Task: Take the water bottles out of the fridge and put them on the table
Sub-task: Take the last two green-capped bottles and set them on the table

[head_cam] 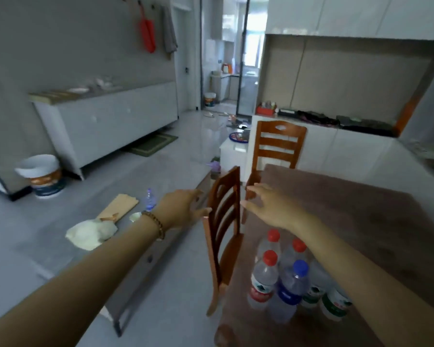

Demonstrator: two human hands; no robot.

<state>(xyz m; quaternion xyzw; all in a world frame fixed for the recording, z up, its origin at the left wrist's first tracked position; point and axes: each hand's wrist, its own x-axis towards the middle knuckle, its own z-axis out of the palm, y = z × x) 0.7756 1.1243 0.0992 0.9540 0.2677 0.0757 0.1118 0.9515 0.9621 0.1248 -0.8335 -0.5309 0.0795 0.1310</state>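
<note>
Several water bottles stand together on the brown table [361, 221] near its front left corner. Among them are a red-capped bottle [262, 279] and a blue-capped bottle [292, 289]; others are partly hidden under my right forearm. My left hand [183, 205] hangs open over the floor, just left of a wooden chair [223, 221], with a bead bracelet on its wrist. My right hand [268, 206] is open above the table's left edge, beyond the bottles, holding nothing. The fridge is out of view.
A second wooden chair [277, 144] stands at the table's far end. On a low grey bench [161, 236] to the left lie a small bottle [149, 199], a board and a pale bag. A white bucket [44, 175] stands on the floor by a white cabinet [105, 121].
</note>
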